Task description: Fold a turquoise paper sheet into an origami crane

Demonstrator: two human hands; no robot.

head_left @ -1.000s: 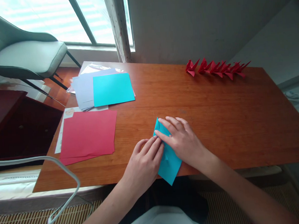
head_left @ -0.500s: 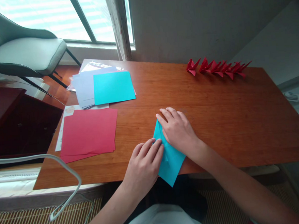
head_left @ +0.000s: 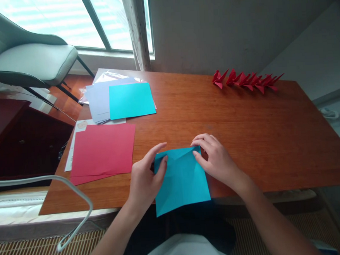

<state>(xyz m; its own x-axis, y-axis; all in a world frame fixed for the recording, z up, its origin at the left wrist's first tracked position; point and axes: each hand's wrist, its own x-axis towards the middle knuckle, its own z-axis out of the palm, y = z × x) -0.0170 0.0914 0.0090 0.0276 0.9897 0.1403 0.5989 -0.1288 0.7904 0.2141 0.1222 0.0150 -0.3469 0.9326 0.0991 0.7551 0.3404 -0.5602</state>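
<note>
A creased blue sheet (head_left: 182, 181) lies spread out at the table's front edge, its lower part reaching past the edge. My left hand (head_left: 146, 172) is at the sheet's upper left corner, with thumb and forefinger apart and the thumb over the paper. At the upper right corner, my right hand (head_left: 217, 157) pinches the sheet between thumb and fingers.
Red sheets (head_left: 103, 151) lie on the wooden table (head_left: 246, 137) to the left. Behind them a flat blue sheet (head_left: 131, 101) rests on pale sheets (head_left: 98, 99). Red folded paper figures (head_left: 251, 81) stand in a row at the back right. A white cable (head_left: 75, 188) curves at the lower left.
The blue sheet has gone from a narrow folded diamond to a wider, opened-out shape. My hands have moved apart to its two upper corners, and the left hand has opened.
</note>
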